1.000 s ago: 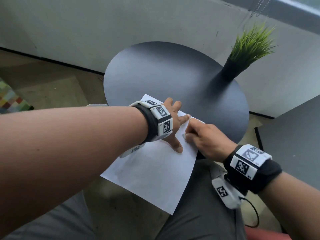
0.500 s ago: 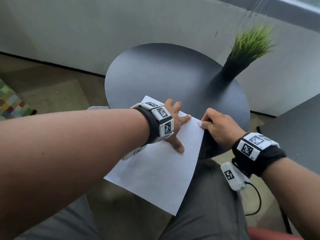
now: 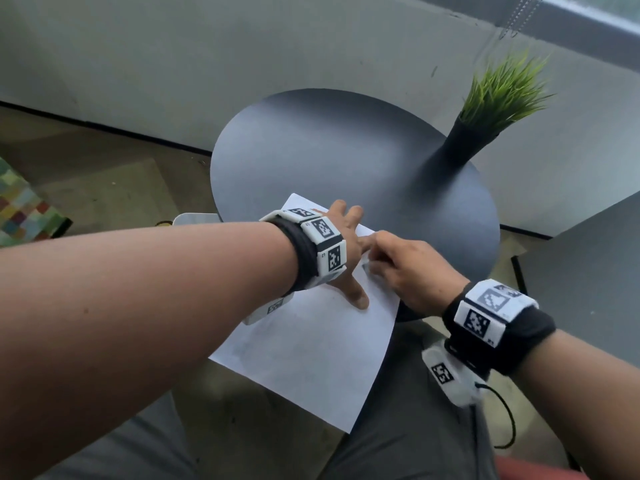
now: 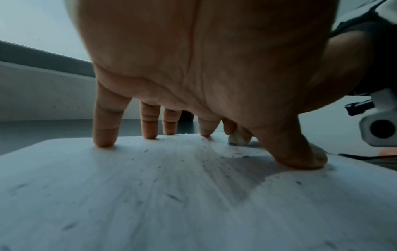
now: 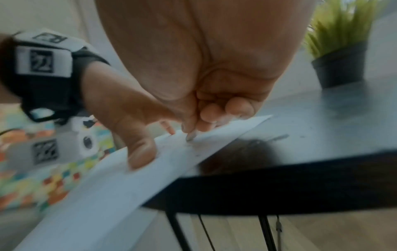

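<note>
A white sheet of paper (image 3: 311, 358) lies on the near edge of a round black table (image 3: 329, 150), and its near half hangs over my lap. My left hand (image 3: 349, 254) presses it flat with spread straight fingers (image 4: 105, 135) and thumb. My right hand (image 3: 398, 265) is curled just right of the left index finger. It pinches a small whitish eraser-like lump (image 4: 237, 141) against the paper (image 5: 107, 186). Its tip (image 5: 190, 136) touches the sheet. Dark specks are scattered over the paper (image 4: 150, 195).
A green grass plant (image 3: 498, 95) in a black pot (image 3: 464, 143) stands at the table's far right. A grey wall runs behind. A multicoloured checked thing (image 3: 20, 209) lies on the floor at left, and a dark grey surface (image 3: 588, 271) is at right.
My right hand went out to the paper's right edge half a second ago and has come back left beside the left index finger. The left hand has stayed pressed in place.
</note>
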Tool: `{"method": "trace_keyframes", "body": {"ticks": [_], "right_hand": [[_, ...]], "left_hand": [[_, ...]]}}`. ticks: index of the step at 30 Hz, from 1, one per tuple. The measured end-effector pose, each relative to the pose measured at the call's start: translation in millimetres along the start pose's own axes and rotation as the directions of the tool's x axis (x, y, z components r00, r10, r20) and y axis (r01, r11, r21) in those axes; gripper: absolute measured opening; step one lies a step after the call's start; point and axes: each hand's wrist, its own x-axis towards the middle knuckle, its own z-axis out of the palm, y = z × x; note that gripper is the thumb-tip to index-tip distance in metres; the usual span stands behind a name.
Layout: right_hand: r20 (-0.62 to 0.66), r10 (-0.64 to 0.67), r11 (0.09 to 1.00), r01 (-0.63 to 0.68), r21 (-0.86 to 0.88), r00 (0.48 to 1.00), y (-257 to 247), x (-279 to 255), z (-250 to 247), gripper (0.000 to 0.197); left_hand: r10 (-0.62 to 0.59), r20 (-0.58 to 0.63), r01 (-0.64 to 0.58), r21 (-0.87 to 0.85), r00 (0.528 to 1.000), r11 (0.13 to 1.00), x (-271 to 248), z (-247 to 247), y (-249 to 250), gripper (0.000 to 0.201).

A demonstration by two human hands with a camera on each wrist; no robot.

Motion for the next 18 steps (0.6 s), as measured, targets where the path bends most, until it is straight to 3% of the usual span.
{"method": "trace_keyframes", "body": {"ticks": [4, 6, 8, 9, 12, 14, 18], "right_hand": [[-0.123, 0.205, 0.978, -0.197, 0.069, 0.971, 21, 14, -24, 0.012], [-0.102, 0.102, 0.995, -0.1, 0.022, 0.99, 12, 7, -17, 0.01], [0.0, -0.061, 0.998, 0.061, 0.002, 0.998, -5, -9, 0, 0.009], [0.034, -0.075, 0.997, 0.075, 0.018, 0.997, -5, -14, 3, 0.009], [-0.04, 0.13, 0.989, -0.126, 0.078, 0.991, 19, -5, -14, 0.014], [-0.103, 0.175, 0.983, -0.168, 0.074, 0.979, 28, -4, -19, 0.013], [0.048, -0.077, 0.996, 0.075, 0.039, 0.996, -1, -26, 4, 0.01]], "left_hand": [[-0.018, 0.008, 0.018, 0.023, 1.0, 1.0, 0, 1, 1, 0.119], [-0.015, 0.002, 0.015, 0.004, 1.0, 1.0, 1, 3, -1, 0.119], [-0.003, -0.009, 0.003, -0.004, 1.0, 1.0, 2, 5, -3, 0.118], [-0.002, -0.006, 0.002, -0.006, 1.0, 1.0, 2, 4, -3, 0.119], [-0.012, 0.008, 0.012, -0.001, 1.0, 1.0, 1, 4, -1, 0.12], [-0.015, 0.009, 0.015, 0.001, 1.0, 1.0, 1, 3, -1, 0.12], [-0.012, 0.016, 0.012, 0.003, 1.0, 1.0, 1, 3, -1, 0.12]]}}
